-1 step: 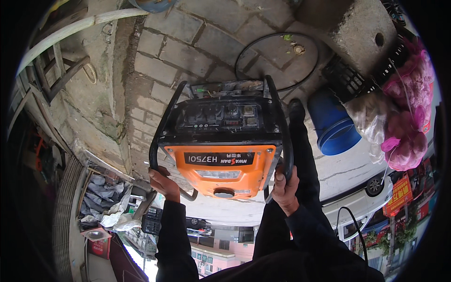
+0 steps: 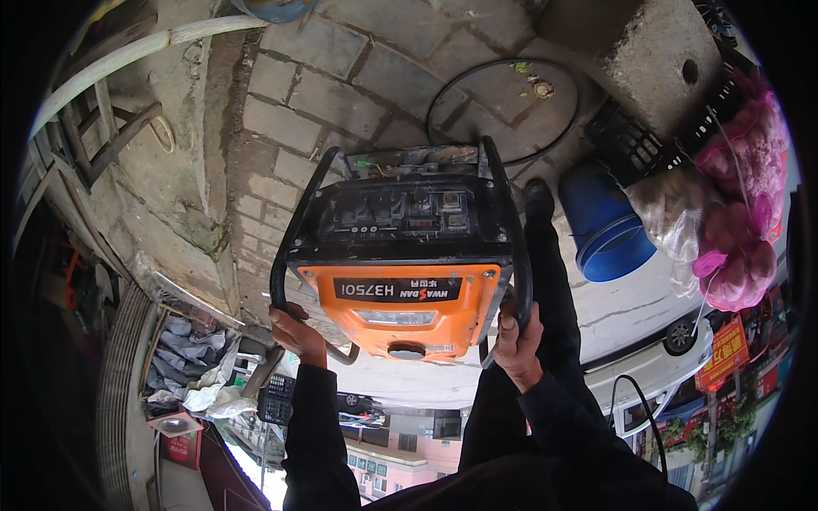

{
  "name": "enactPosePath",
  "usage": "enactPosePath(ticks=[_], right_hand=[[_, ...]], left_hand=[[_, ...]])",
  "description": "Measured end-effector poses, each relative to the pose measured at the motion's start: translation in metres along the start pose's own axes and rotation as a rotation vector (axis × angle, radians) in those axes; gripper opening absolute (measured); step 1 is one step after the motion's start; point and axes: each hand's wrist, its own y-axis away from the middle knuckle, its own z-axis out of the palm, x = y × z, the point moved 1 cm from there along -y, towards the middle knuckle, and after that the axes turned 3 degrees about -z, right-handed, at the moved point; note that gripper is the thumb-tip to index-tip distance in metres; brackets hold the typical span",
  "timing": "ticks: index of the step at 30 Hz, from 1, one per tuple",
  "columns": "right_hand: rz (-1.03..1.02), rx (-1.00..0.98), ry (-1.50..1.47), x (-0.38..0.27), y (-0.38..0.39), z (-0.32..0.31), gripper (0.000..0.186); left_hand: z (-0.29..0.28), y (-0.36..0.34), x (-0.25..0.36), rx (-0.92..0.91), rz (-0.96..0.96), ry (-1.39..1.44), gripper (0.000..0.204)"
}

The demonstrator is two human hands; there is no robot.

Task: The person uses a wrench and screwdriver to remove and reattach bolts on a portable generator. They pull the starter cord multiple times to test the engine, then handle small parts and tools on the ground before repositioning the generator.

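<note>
On generator frame point(image 2: 279, 277), left fingers point(image 2: 286, 322), right fingers point(image 2: 509, 334) unmoved.

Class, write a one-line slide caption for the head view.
Left hand and right hand hold the black frame of an orange generator, blue bucket at right.

1 orange-black generator point(image 2: 394, 311); 1 left grip point(image 2: 298, 335) and 1 right grip point(image 2: 517, 345), at its sides. Beyond generator: 1 black hose loop point(image 2: 429, 119). Right of generator: 1 blue bucket point(image 2: 596, 204), 1 concrete block point(image 2: 652, 64), 1 white car point(image 2: 635, 362), 2+ pink bags point(image 2: 740, 271), overlapping, exact count unclear.
</note>
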Motion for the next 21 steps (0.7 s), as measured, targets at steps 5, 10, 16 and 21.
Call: enactPosePath(ticks=[5,10,16,21], right_hand=[[0.004,-0.011,0.023,-0.002,0.000,-0.002,0.039],[-0.040,-0.009,0.045,0.003,0.000,-0.003,0.039],[-0.025,-0.013,0.026,0.006,0.003,-0.004,0.038],[-0.034,-0.010,0.036,0.008,0.003,-0.003,0.038]], left_hand=[[-0.001,0.001,-0.001,0.006,-0.028,0.036,0.074],[0.001,0.000,0.000,0.037,-0.013,0.043,0.074],[0.001,-0.002,0.000,0.037,0.022,0.016,0.074],[0.002,-0.002,0.000,0.043,0.025,0.029,0.074]])
